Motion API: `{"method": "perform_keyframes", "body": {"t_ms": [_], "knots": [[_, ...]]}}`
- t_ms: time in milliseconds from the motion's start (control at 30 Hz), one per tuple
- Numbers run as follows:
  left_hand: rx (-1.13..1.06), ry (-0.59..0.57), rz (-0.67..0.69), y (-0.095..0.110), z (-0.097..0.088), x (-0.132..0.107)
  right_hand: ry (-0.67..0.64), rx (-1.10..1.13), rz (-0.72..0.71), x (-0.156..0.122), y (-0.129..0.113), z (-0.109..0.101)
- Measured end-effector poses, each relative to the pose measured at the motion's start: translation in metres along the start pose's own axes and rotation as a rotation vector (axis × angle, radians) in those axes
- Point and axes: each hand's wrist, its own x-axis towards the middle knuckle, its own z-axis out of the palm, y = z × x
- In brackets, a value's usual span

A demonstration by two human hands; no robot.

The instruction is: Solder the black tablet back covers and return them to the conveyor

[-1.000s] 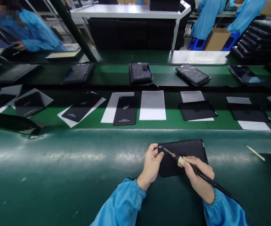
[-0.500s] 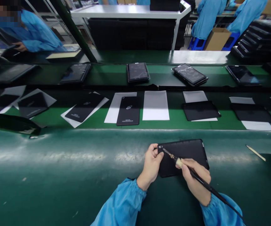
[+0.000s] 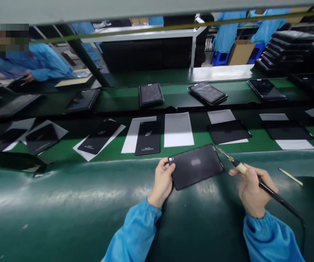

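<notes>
Head view: left hand curls around one end of a matte black tablet, which rests on the glossy green mat at 2 o'clock; right hand pinches a cork-collared soldering iron, its tip at 10 o'clock, just clear of the tablet.

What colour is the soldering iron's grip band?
The soldering iron's grip band is pale tan, best seen in the head view.

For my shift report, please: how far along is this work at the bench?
Seemingly done: the tablets in the far row, lying screen up. In hand: the left hand grips a black tablet by its edge, and the right hand holds a soldering iron, its tip off the tablet. Apparently left: the black panels on white sheets in the nearer row.
</notes>
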Motion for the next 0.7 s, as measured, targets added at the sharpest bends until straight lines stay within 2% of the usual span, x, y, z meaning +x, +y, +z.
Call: {"method": "perform_keyframes", "body": {"t_ms": [67, 167, 267, 400, 533, 600, 700], "knots": [[0.133, 0.052, 0.096, 0.014, 0.008, 0.035, 0.054, 0.043, 0.004, 0.008, 0.005, -0.003], [0.289, 0.097, 0.168, 0.033, 0.024, 0.089, 0.079, 0.048, 0.032, 0.012, 0.013, -0.009], [0.542, 0.146, 0.233, 0.049, 0.030, 0.126, 0.100, 0.033, 0.042, 0.014, 0.019, -0.015], [0.934, 0.246, 0.294, 0.064, 0.011, 0.137, 0.124, 0.007, 0.042, 0.016, 0.019, -0.019], [1.233, 0.323, 0.203, 0.064, -0.009, 0.133, 0.104, -0.031, 0.039, 0.015, 0.015, -0.020], [1.325, 0.338, 0.163, 0.061, -0.009, 0.134, 0.096, -0.043, 0.032, 0.014, 0.013, -0.021], [1.402, 0.344, 0.145, 0.063, -0.001, 0.140, 0.097, -0.052, 0.022, 0.014, 0.013, -0.022]]}}
